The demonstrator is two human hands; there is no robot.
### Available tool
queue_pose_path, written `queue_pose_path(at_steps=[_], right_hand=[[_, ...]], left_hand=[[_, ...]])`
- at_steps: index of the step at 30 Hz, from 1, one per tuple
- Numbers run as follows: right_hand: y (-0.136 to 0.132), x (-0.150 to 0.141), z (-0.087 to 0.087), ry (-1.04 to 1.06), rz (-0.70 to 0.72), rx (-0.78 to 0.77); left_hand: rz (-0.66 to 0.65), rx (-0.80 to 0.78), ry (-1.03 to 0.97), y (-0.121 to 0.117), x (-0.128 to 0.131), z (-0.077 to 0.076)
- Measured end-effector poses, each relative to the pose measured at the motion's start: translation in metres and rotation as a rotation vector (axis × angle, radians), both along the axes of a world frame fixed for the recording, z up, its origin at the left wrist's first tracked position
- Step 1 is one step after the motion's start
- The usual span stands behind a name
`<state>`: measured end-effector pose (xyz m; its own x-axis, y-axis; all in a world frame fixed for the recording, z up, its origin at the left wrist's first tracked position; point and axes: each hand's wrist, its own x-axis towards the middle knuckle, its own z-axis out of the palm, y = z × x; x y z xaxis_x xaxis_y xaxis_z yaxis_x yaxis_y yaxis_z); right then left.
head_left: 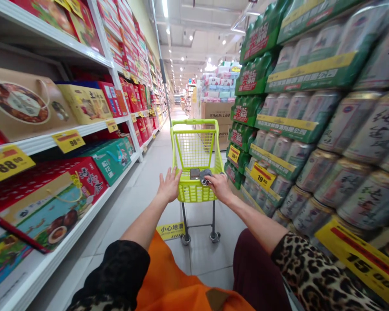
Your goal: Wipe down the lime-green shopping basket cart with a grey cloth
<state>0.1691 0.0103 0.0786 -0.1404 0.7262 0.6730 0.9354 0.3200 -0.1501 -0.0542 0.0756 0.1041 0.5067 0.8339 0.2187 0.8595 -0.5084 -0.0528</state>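
Left hand (169,185) open beside the lime-green shopping cart (194,147), right hand (219,188) curled on its rim: clipping the stacked cans (342,185) a real risk (one-handed steering).

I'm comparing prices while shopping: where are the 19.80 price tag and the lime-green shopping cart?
19.80 price tag (262,176), head view, middle of the yellow tag.
Lime-green shopping cart (194,122), head view, top rail of the cart.

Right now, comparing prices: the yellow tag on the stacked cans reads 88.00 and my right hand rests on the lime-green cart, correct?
The price is wrong: the head view shows the yellow tag on the stacked cans reading 19.80, not 88.00. Your right hand rests on the lime-green cart.
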Motion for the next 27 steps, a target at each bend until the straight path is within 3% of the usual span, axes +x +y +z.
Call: queue_pose_path(at_steps=[4,8,12,17,21,23,25,27], right_hand=[[-0.005,-0.021,-0.008,-0.03,0.145,0.217],[0.001,-0.063,-0.009,-0.453,0.526,0.213],[0.021,-0.089,-0.009,-0.56,0.483,0.179],[0.029,-0.094,-0.035,-0.492,0.567,0.0],[0.009,-0.109,-0.065,-0.113,0.547,-0.133],[-0.003,-0.116,-0.071,0.084,0.517,-0.154],[-0.013,-0.119,-0.069,0.141,0.452,-0.14],[-0.022,-0.117,-0.064,0.026,0.457,-0.128]], left_hand=[[0.039,-0.041,-0.074,-0.002,-0.016,-0.005],[-0.074,-0.048,-0.036,0.006,-0.035,-0.004],[0.028,-0.096,-0.211,0.003,-0.053,-0.019],[0.206,-0.473,-0.819,-0.033,-0.05,-0.062],[0.304,-1.024,-1.533,-0.065,-0.037,-0.084],[0.313,-1.244,-1.848,-0.072,-0.031,-0.089],[0.356,-1.307,-2.034,-0.072,-0.026,-0.091],[0.391,-1.282,-2.09,-0.069,-0.02,-0.094]])
